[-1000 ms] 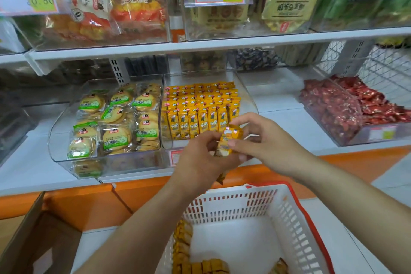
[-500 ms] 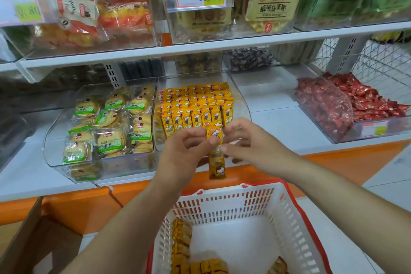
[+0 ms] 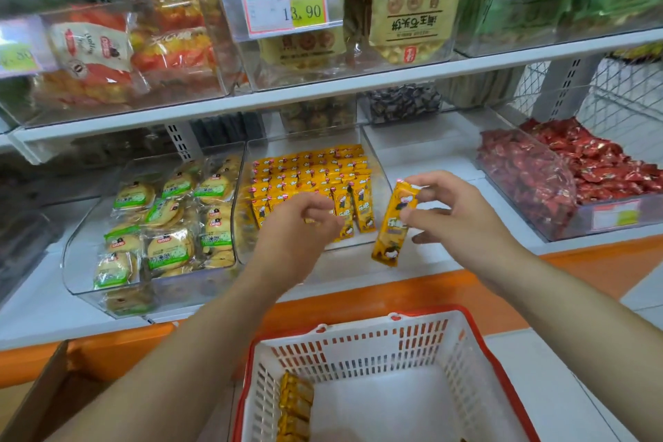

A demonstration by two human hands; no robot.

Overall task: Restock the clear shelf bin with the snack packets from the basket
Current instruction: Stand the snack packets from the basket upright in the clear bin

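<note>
- Packet [image 3: 394, 226]: upright, pinched near its top by the right hand [image 3: 462, 215], at the front right corner of the bin [image 3: 375, 158].
- Left hand [image 3: 297, 230]: fingers curled at the bin's front row [image 3: 362, 208]; can't tell if it holds anything.
- Basket [image 3: 358, 341] below, spare packets [image 3: 295, 400] inside.

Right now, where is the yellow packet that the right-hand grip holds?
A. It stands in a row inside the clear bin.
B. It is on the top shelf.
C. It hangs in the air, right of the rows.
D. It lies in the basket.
C: the right-hand grip pinches the yellow packet near its top, and it hangs tilted in front of the shelf, outside the rows in the clear bin.
</note>
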